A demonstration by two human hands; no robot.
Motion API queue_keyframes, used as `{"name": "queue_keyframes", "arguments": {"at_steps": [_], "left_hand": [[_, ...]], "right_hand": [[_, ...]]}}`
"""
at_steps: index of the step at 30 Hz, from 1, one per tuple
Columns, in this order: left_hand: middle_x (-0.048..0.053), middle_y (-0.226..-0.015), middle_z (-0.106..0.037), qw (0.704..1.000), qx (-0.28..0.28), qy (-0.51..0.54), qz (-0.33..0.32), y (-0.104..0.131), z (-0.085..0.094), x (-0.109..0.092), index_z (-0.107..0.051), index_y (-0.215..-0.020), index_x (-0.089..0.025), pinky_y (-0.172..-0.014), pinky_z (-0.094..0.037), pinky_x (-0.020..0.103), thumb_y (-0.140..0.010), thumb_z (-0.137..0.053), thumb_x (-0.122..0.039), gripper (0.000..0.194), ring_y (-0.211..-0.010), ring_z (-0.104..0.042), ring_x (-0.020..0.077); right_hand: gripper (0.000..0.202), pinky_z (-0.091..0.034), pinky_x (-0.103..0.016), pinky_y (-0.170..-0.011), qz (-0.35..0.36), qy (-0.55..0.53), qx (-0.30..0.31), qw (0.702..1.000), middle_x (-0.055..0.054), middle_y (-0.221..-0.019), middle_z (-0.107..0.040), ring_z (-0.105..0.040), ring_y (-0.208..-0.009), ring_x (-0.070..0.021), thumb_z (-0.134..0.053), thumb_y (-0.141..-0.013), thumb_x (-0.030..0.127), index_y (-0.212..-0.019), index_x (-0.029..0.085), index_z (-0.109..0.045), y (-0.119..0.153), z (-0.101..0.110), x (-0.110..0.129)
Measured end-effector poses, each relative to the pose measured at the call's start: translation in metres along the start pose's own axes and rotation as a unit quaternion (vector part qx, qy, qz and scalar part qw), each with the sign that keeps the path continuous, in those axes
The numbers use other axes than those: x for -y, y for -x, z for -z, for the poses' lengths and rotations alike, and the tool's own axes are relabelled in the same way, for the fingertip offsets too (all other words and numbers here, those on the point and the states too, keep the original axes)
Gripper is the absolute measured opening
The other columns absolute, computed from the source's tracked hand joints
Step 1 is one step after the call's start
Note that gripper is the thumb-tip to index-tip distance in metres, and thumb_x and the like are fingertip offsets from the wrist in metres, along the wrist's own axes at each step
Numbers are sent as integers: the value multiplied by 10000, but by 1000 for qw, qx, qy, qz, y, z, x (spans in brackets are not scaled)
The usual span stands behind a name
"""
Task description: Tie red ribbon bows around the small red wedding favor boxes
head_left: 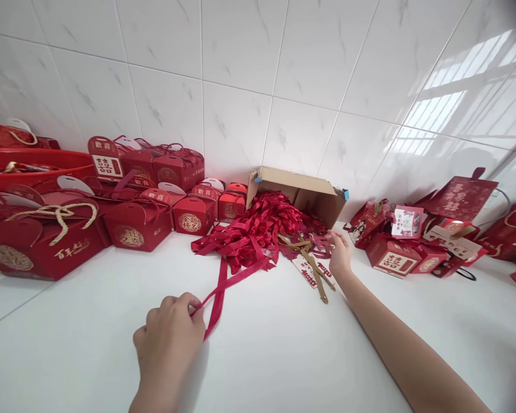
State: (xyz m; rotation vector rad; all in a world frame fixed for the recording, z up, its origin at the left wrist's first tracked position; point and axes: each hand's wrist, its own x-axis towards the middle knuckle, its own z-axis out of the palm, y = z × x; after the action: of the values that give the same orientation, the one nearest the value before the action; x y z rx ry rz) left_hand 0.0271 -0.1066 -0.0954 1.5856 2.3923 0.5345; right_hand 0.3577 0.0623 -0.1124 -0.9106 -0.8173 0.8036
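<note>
One left hand, near and left of centre, fingers folded in and thumb pressed to forefinger, pinching a red ribbon that runs far and right to the heap. One right hand, farther out and to the right, fingers partly curled at the right edge of the heap, beside maroon strips; whether it has hold of anything cannot be told. One ribbon heap, glossy red, centre, spilling nearward from a cardboard box whose opening faces near, with blue pieces at its corners. Several gold strips, crossed, at the heap's near right side, lying partly over white tags with red lettering. Left side: one large red box with a cream cord bow; smaller red boxes ranged from there toward the heap; one red basin, far left. Right side: a cluster of red boxes and cards, one black loop just beside it; one red bag, far right. Support: white tabletop. Backing: pale tiled wall, grey-veined.
</note>
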Motion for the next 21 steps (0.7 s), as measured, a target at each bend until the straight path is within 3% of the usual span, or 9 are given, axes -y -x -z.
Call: {"name": "queue_keyframes", "arguments": {"at_steps": [3, 5, 7, 8, 9, 11, 12, 16, 21], "left_hand": [[62, -927, -665, 983, -21, 182, -13, 4, 0, -8, -573, -806, -227, -674, -455, 348, -819, -435, -320, 167, -806, -615, 251], [25, -860, -658, 952, -35, 304, -27, 11, -2, -18, -551, -828, -235, -610, -438, 277, -821, -459, -392, 182, -716, -600, 195], [-9, -720, -611, 935, -27, 350, -46, 17, -4, -26, -536, -804, -237, -584, -414, 249, -829, -462, -469, 244, -645, -558, 169], [-22, -655, -573, 935, -12, 350, -59, 20, -5, -30, -525, -772, -234, -578, -402, 243, -834, -457, -491, 274, -613, -534, 160], [-31, -611, -538, 936, 6, 344, -72, 22, -5, -32, -512, -742, -230, -572, -390, 238, -841, -449, -499, 294, -585, -509, 152], [-42, -580, -503, 939, 43, 326, -98, 25, -6, -36, -494, -720, -225, -557, -367, 231, -853, -440, -483, 295, -556, -475, 142], [-45, -577, -495, 940, 62, 316, -113, 27, -5, -38, -488, -724, -225, -551, -357, 229, -860, -436, -462, 278, -549, -464, 139], [-42, -616, -489, 932, 132, 281, -186, 34, -1, -44, -460, -749, -224, -552, -335, 226, -891, -387, -360, 209, -565, -439, 136], [-25, -647, -488, 918, 202, 246, -234, 46, 5, -49, -414, -709, -214, -533, -296, 230, -918, -331, -319, 248, -590, -431, 140]], "right_hand": [[229, -431, -212, -564, 7, 11, 67, 998, 42, -606, -559, -537, -576, -98, -590, -730, 396, -628, 196, -543, 34, -28, 13], [299, -392, -218, -496, -32, 28, 160, 986, 32, -529, -516, -484, -496, -96, -584, -748, 417, -568, 179, -558, 75, -51, 12], [327, -349, -223, -438, -81, 49, 250, 964, 17, -502, -519, -467, -451, -100, -629, -745, 435, -575, 155, -609, 121, -69, 7], [360, -341, -225, -433, -109, 59, 301, 946, 17, -503, -519, -455, -435, -96, -616, -777, 470, -617, 149, -641, 142, -74, 3], [409, -355, -226, -457, -143, 71, 398, 904, 16, -523, -529, -462, -449, -92, -596, -798, 525, -641, 150, -649, 159, -78, 0], [496, -378, -231, -512, -175, 55, 473, 862, 13, -556, -533, -476, -489, -91, -537, -827, 613, -733, 145, -670, 177, -78, -4], [539, -378, -232, -520, -194, 41, 484, 852, 12, -556, -530, -476, -495, -91, -507, -829, 650, -755, 142, -672, 180, -76, -5], [613, -389, -241, -532, -292, -37, 421, 858, -24, -585, -571, -509, -529, -109, -508, -802, 695, -734, 109, -676, 164, -71, -5], [353, -387, -221, -512, -348, -93, 337, 870, -7, -594, -603, -518, -517, -99, -777, -688, 443, -763, 107, -702, 155, -77, 0]]}}
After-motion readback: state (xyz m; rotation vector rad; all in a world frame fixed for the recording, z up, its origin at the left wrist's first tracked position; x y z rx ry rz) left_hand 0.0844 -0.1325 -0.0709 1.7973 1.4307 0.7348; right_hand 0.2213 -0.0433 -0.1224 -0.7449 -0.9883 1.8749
